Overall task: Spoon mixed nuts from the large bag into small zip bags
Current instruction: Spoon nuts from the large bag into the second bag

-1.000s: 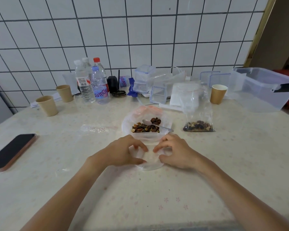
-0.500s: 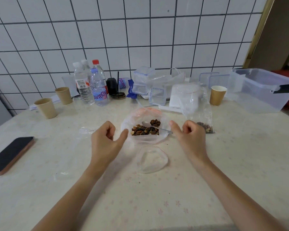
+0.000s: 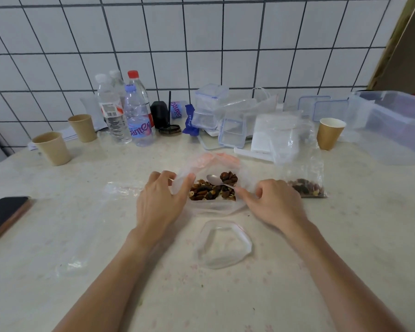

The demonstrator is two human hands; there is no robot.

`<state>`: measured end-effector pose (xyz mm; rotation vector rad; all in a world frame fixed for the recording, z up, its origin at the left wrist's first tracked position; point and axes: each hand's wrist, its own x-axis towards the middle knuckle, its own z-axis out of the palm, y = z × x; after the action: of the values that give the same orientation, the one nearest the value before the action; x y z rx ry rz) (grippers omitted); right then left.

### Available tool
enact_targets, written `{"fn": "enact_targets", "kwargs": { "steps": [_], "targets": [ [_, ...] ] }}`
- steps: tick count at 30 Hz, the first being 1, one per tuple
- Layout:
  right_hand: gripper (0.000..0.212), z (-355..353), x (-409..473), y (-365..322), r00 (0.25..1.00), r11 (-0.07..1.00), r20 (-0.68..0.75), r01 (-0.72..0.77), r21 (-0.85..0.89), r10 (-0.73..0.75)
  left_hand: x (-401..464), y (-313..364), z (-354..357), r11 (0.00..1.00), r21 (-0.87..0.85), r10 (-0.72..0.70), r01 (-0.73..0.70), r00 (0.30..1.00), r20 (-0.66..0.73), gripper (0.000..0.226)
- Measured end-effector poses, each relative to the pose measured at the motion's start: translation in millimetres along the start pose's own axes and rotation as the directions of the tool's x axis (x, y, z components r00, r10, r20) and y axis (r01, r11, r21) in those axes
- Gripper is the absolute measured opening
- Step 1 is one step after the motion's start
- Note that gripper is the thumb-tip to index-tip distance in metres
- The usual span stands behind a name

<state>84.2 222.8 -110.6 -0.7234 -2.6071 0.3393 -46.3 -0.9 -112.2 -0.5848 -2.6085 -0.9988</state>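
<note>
Left hand (image 3: 159,202) fingers pinch the large bag (image 3: 213,188) rim; right hand (image 3: 273,202) fingers pinch the spoon (image 3: 216,180) handle. Behind it, bottle (image 3: 139,121) label partly legible: "amer".

The big clear bag (image 3: 213,202) lay open on the worktop with brown mixed nuts (image 3: 211,190) inside. A metal spoon (image 3: 215,180) rested on the nuts, bowl up. An empty small zip bag (image 3: 223,245) sat open just in front. Another small bag (image 3: 304,178) with some nuts stood to the right.
</note>
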Motion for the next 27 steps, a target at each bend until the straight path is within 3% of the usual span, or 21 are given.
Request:
{"fn": "enact_targets", "kwargs": {
  "steps": [3,6,8,13,20,27],
  "targets": [
    [0.057,-3.2,1.7,-0.2,0.999,0.983,0.025,0.028,0.182,-0.033,2.3,-2.9,3.3,0.999,-0.026,0.045,-0.044,0.999,0.021,0.055],
    [0.051,-13.6,2.1,-5.2,0.982,0.938,-0.169,0.137,0.319,-0.086,2.0,-5.7,4.7,0.995,-0.08,0.067,-0.066,0.998,0.008,0.03],
    [0.049,-21.2,-0.3,-9.5,0.951,0.902,-0.298,0.195,0.386,-0.078,2.3,-5.5,4.3,0.991,-0.102,0.092,-0.092,0.996,-0.003,0.029],
    [0.049,-36.0,-7.1,-19.4,0.879,0.921,-0.462,0.272,0.279,-0.119,1.3,-2.0,6.2,0.973,-0.136,0.177,-0.184,0.982,-0.066,0.023],
    [0.048,-46.2,-13.0,-20.9,0.883,0.94,-0.431,0.289,0.182,-0.188,-4.6,7.1,1.7,0.955,-0.167,0.233,-0.247,0.968,-0.097,0.024],
    [0.054,-28.4,-14.7,-21.0,0.982,0.91,-0.188,0.077,0.407,0.001,-9.9,17.5,-3.6,0.93,-0.166,0.308,-0.329,0.941,-0.138,0.023]
  ]
}}
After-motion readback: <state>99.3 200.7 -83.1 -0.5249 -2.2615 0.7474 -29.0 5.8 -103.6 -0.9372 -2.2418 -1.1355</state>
